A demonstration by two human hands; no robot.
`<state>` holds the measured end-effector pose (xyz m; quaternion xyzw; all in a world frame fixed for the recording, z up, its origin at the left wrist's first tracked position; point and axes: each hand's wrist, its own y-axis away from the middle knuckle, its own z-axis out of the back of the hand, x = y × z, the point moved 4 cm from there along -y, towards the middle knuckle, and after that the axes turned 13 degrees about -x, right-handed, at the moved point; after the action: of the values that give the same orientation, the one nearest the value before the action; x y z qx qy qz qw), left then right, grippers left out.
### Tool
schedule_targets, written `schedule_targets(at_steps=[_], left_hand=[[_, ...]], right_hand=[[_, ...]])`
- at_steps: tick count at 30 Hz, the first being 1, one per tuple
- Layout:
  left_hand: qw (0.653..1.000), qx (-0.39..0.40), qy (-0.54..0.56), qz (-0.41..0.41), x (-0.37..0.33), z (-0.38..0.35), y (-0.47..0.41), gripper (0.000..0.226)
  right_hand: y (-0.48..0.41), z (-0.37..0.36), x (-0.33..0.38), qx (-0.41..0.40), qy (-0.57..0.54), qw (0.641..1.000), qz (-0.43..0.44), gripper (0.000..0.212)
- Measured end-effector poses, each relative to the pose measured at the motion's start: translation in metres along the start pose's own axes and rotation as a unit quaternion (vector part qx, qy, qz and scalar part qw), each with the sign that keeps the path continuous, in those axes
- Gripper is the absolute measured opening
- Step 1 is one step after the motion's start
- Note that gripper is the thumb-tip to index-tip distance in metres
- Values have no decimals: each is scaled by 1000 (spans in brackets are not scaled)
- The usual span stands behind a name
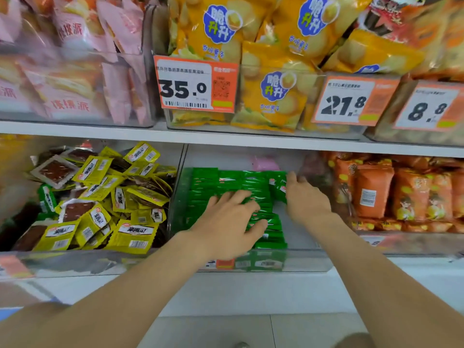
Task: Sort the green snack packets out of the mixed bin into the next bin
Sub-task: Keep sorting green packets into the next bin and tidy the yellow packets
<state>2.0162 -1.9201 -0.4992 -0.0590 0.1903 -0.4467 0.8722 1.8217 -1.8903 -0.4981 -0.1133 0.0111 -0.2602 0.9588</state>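
Shop shelf (226, 139), lower tier, clear bins sitting side by side. Mixed bin (75, 262), left: yellow and brown packets lying jumbled, one green packet (46, 198) showing near its left side. Next bin (303, 259), middle: green packets (233, 179) lying in rows. I am pressing my left hand (231, 222) flat on the rows, fingers spread, grasping nothing. My right hand (306, 197) is touching the back right packets; I cannot tell its grip. Risk: uneven pressing may be toppling rows into the bare gap on the right.
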Motion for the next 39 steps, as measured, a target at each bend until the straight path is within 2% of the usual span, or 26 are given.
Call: schedule_targets(at_steps=[2, 4, 6, 12, 18, 23, 27, 29, 32, 33, 36, 39], left_hand=[[999, 38, 11, 2, 0, -10, 0, 52], [999, 42, 29, 9, 2, -13, 0, 49], [998, 51, 35, 16, 3, -14, 0, 46], [998, 54, 32, 14, 3, -17, -1, 43], [998, 51, 45, 11, 5, -19, 1, 40], [999, -17, 39, -7, 5, -12, 3, 35], [993, -118, -16, -23, -1, 5, 9, 31], [987, -149, -29, -46, -2, 16, 18, 29], [983, -172, -11, -69, -1, 40, 37, 18], [981, -184, 3, -63, 2, 50, 45, 13], [971, -239, 20, -8, 23, 85, 65, 6], [954, -282, 28, 98, 60, 114, 77, 10]], right_hand=[[-9, -20, -2, 22, 16, 1000, 4, 60], [-18, -34, -2, 41, 1, 999, 7, 57], [-27, -40, 2, 47, -31, 998, 6, 63], [-41, -39, 11, -6, -93, 990, -108, 69], [-42, -41, 6, -37, -187, 975, -117, 55], [-35, -34, -2, -62, -94, 984, -140, 53], [-28, -30, -2, -65, -118, 980, -145, 64], [-21, -23, 2, -38, -117, 985, -123, 52], [-9, 1, 24, -43, -117, 991, -56, 19], [-6, 12, 36, -61, -136, 988, -28, 16], [14, 46, 92, -107, -243, 962, 71, 28], [47, 78, 161, -105, -337, 922, 160, 27]])
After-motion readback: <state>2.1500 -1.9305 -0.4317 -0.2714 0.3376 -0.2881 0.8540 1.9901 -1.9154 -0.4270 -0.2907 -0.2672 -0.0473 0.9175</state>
